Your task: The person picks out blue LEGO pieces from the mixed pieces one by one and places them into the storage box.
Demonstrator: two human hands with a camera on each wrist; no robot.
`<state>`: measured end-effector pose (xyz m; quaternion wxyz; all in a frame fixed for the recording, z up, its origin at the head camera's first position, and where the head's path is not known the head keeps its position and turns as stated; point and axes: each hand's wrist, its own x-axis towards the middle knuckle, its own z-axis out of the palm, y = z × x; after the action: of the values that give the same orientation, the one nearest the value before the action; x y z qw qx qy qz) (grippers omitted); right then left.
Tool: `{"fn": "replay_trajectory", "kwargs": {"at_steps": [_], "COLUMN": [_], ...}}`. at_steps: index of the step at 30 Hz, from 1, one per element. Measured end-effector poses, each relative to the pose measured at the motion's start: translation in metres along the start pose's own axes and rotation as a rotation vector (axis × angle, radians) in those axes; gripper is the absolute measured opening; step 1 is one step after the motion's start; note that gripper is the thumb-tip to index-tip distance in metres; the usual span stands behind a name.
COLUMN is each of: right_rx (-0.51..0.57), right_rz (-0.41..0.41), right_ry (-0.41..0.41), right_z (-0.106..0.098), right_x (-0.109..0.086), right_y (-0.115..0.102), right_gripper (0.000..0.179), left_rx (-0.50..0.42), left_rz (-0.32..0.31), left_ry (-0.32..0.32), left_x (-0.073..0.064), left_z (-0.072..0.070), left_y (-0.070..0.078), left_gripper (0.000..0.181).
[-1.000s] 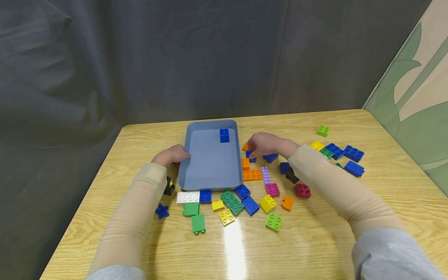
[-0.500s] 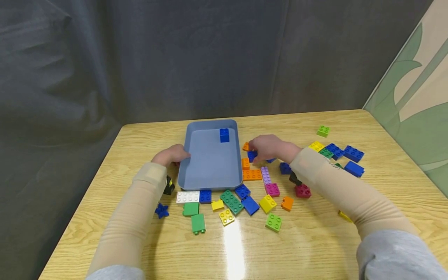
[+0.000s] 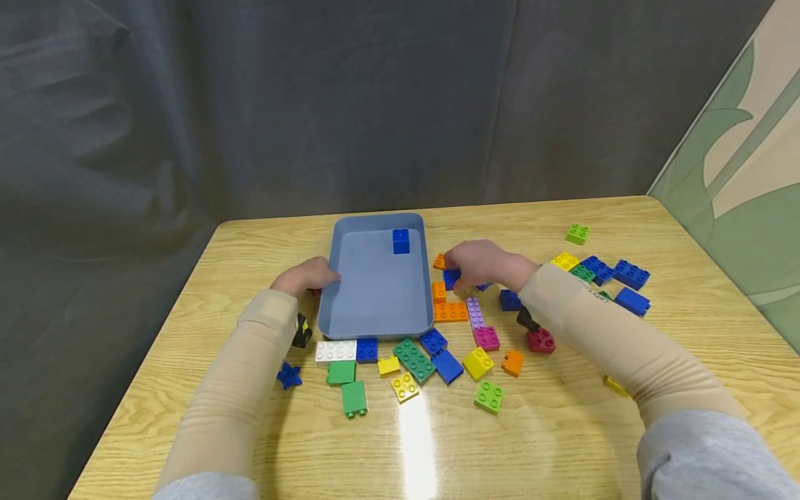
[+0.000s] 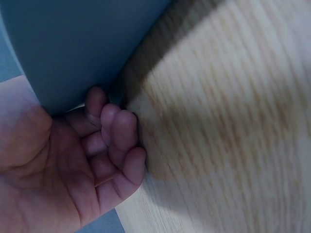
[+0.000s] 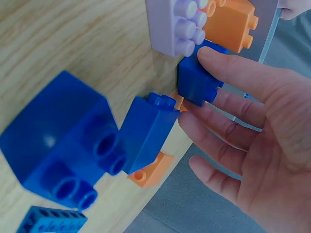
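My left hand (image 3: 306, 276) grips the left wall of the blue-grey tray (image 3: 375, 292), its thumb over the rim. In the left wrist view, the curled fingers (image 4: 124, 128) lie against the tray's outer side (image 4: 82, 43). Right of the tray, my right hand (image 3: 480, 264) pinches a blue toy building brick (image 3: 451, 279). The right wrist view shows the thumb on one side of this brick (image 5: 194, 80) and fingertips at its other side; it seems to be at table level. One blue brick (image 3: 401, 242) stands in the tray's far right corner.
Orange bricks (image 3: 451, 312) and a lilac brick (image 3: 475, 312) lie beside the right hand. Several coloured bricks (image 3: 414, 361) spread in front of the tray, and another group (image 3: 596, 271) lies far right. A blue star (image 3: 289, 376) is near the left forearm.
My right hand has shifted slightly right, and the blue brick at its fingertips has moved slightly right too. The left hand and the tray stay put.
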<state>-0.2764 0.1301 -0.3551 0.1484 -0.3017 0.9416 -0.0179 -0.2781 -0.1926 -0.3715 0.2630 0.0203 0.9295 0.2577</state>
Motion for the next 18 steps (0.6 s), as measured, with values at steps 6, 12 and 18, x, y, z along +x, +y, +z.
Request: {"fn": "replay_trajectory", "kwargs": {"at_steps": [6, 12, 18], "right_rx": [0.023, 0.002, -0.001], "right_rz": [0.022, 0.01, 0.036], "right_ry": [-0.004, 0.036, 0.087], "right_z": [-0.006, -0.019, -0.037], "right_x": [-0.002, -0.007, -0.011], "right_y": [0.004, 0.009, 0.013], "right_gripper": [0.046, 0.039, 0.035], "left_rx": [-0.003, -0.001, 0.005], "left_rz": [-0.003, 0.003, 0.007], "left_ry": [-0.001, 0.001, -0.001], "left_x": [-0.001, -0.002, 0.0], "left_z": [0.0, -0.001, -0.001], "left_y": [0.002, 0.003, 0.003], "left_gripper": [0.025, 0.023, 0.024]}}
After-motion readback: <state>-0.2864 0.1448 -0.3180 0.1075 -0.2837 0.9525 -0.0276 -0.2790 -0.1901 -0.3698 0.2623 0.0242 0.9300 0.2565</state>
